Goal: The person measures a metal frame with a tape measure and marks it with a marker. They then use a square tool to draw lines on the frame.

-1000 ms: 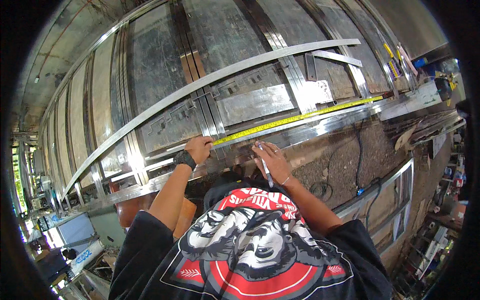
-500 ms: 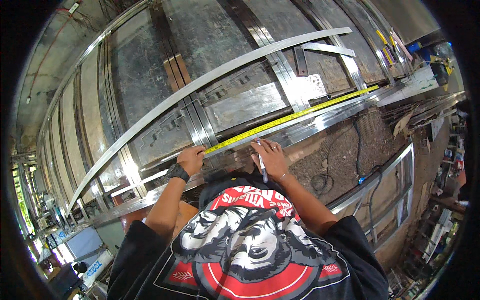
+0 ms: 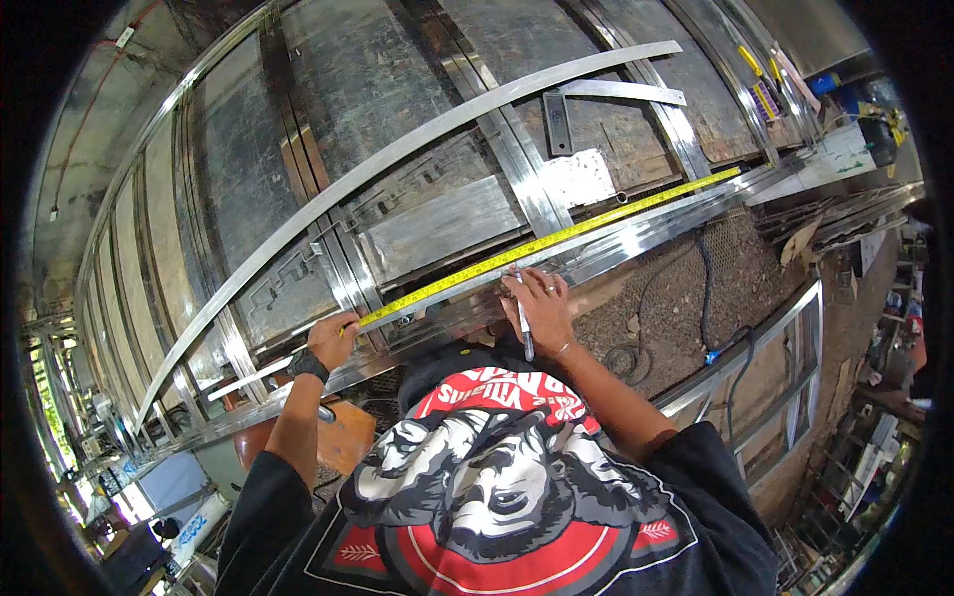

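Observation:
A yellow tape measure blade (image 3: 537, 244) lies stretched along a silver metal tube (image 3: 636, 236) at the near edge of the worktable. My left hand (image 3: 331, 341), wearing a dark wristwatch, is closed in a pinch on the blade's left end. My right hand (image 3: 545, 316) rests by the tube just below the blade, its fingers closed around a slim white pen (image 3: 524, 323). The pen stands with one end up toward the tape and the other pointing back at me. The blade's far right end (image 3: 735, 172) lies near the table's right corner.
A long silver bar (image 3: 397, 164) crosses the slatted metal table, looking curved. A shorter bar (image 3: 621, 91) and a dark rectangular tool (image 3: 557, 124) lie beyond the tape. Right of me are a metal frame (image 3: 785, 368) and a black cable (image 3: 708, 283) on the ground.
The view has shifted, moving the table leftward in the picture. My left hand keeps the tape's end beside the same crosspiece. My right hand, with the pen, is farther right along the tape.

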The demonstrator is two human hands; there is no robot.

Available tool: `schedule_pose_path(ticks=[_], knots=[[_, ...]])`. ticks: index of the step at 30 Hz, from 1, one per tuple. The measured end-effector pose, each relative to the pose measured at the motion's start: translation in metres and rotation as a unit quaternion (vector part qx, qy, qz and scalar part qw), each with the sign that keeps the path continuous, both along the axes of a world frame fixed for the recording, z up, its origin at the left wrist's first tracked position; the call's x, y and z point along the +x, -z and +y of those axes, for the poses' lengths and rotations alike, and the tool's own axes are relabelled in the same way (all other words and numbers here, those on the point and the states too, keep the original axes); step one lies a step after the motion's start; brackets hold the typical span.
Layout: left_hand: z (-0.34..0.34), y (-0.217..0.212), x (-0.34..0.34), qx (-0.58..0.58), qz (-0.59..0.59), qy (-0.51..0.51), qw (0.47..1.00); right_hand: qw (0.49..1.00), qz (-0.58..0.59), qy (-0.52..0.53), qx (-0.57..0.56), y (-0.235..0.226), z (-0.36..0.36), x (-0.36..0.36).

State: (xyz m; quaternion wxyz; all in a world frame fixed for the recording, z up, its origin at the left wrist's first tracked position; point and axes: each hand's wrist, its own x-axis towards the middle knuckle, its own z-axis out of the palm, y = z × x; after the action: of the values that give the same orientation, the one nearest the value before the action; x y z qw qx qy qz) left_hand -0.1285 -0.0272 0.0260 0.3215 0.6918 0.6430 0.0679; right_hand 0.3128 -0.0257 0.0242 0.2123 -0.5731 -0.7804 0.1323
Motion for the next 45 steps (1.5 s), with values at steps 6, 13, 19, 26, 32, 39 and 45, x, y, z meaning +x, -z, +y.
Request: schedule_pose_path(ticks=[6, 13, 19, 26, 32, 39, 45], knots=[[0.002, -0.002, 0.003, -0.025, 0.01, -0.004, 1.0, 1.0, 0.002, -0.024, -0.006, 0.004, 0.009, 0.029], [-0.008, 0.014, -0.013, -0.039, -0.006, -0.035, 0.999, 1.0, 0.01, -0.02, 0.007, 0.006, 0.011, 0.042], [-0.002, 0.002, -0.002, -0.017, 0.016, -0.018, 1.0, 1.0, -0.014, -0.01, -0.004, 0.004, 0.015, 0.051], [0.002, 0.0, -0.001, -0.043, 0.037, -0.025, 0.998, 1.0, 0.005, 0.001, 0.004, 0.005, 0.017, 0.057], [0.001, 0.007, -0.011, -0.065, 0.049, -0.028, 0.996, 0.99, 0.004, 0.141, 0.029, 0.009, 0.027, 0.092], [-0.002, 0.015, -0.016, -0.051, 0.049, -0.037, 0.997, 0.981, -0.029, 0.193, 0.013, 0.003, 0.042, 0.13], [-0.005, 0.019, -0.019, -0.044, 0.044, -0.047, 0.997, 0.979, -0.02, 0.198, 0.051, 0.012, 0.044, 0.13]])
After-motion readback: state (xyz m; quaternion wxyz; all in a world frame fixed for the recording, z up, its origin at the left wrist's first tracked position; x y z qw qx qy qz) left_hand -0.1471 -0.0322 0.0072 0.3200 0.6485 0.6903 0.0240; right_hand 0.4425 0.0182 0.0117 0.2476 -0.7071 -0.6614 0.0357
